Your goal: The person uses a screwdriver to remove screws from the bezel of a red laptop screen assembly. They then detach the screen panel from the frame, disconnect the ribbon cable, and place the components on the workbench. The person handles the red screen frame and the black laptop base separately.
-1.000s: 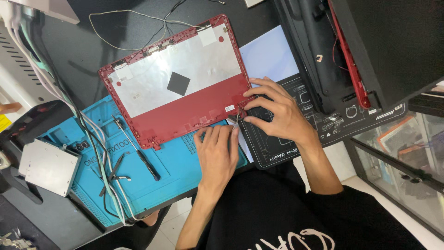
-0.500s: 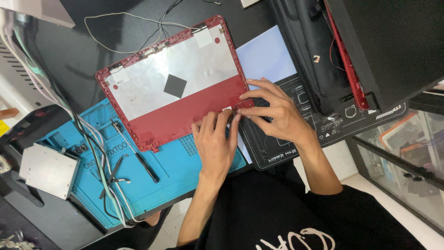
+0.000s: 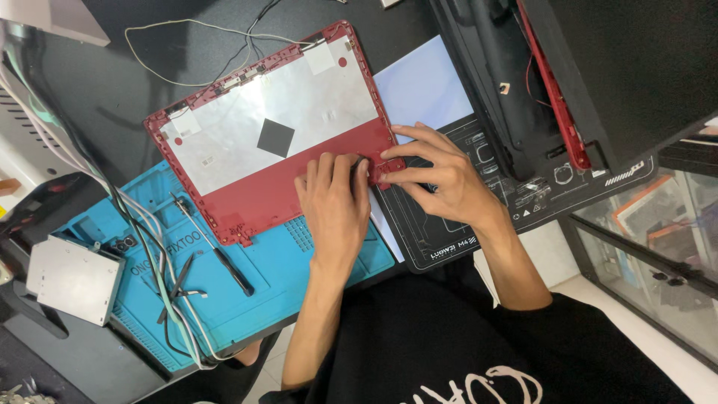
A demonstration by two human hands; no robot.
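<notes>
The left hand [image 3: 334, 202] lies flat, fingers extended, on the red laptop lid [image 3: 277, 142], while the right hand [image 3: 437, 176] pinches its corner with curled fingertips; steady downward pressure likely helps.

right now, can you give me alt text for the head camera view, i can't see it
Both hands press on the lower right corner of a red laptop lid shell lying inside up: the left hand flat on its red strip, the right hand pinching its corner. The shell rests partly on a blue repair mat holding a screwdriver and loose cables; a black mat lies to the right.
</notes>
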